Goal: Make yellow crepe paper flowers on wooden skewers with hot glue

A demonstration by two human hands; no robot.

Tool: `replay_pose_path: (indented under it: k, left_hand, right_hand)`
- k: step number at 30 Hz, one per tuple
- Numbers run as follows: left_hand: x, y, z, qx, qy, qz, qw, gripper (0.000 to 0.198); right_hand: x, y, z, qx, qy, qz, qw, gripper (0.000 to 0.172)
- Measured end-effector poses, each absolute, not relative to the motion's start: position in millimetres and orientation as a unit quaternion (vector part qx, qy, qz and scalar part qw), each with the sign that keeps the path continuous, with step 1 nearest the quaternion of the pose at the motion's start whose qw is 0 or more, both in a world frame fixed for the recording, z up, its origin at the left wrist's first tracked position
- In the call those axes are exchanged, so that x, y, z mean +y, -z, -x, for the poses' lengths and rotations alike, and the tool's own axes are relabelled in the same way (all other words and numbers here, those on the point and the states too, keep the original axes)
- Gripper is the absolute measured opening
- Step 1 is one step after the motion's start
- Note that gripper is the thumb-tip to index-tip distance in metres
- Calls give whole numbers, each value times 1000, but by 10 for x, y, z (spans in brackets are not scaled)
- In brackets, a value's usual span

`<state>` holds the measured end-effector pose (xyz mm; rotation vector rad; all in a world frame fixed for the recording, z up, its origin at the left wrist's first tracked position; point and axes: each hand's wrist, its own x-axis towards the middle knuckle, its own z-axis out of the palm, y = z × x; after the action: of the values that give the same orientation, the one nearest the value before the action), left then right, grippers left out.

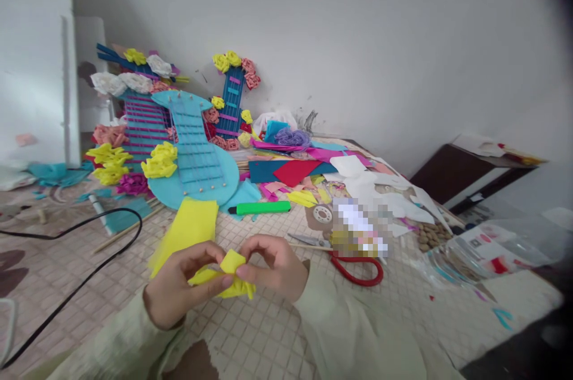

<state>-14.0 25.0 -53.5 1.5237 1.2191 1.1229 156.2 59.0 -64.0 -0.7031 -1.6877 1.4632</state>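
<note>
Both hands pinch a folded piece of yellow crepe paper [233, 261] just above the table. My left hand [181, 281] grips its left side between thumb and fingers, and the rest of the strip bunches below. On the other side, my right hand [276, 269] has thumb and forefinger closed on the right edge. A larger yellow crepe sheet [194, 222] lies flat behind my left hand. Near my right hand are scissors with red handles [358, 269] and a thin wooden stick [308, 246]. A green marker [263, 207] lies beyond the hands.
Blue guitar-shaped craft [197, 147] with yellow paper flowers [160, 159] leans at the back. A black cable [96, 272] curves across the left. Paper scraps [380, 189] and a plastic bag [470, 255] lie right. A tape roll [322, 214] sits mid-table.
</note>
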Motion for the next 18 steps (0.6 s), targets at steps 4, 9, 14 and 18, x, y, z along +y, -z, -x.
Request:
replay_pose_path:
  k: [4, 9, 14, 18]
  left_hand:
    - [297, 564, 197, 479, -432, -613, 456, 12]
    - [362, 654, 267, 478, -407, -613, 479, 21]
    - [362, 638, 254, 505, -399, -598, 478, 23]
    - [362, 599, 222, 520, -410, -579, 475, 27]
  right_hand:
    - [613, 664, -1551, -618, -626, 273, 390, 21]
    - [597, 646, -1534, -621, -646, 277, 348, 33]
    - [609, 703, -1513, -633, -627, 317, 323, 41]
    - [637, 743, -1503, -628, -614, 335, 341, 36]
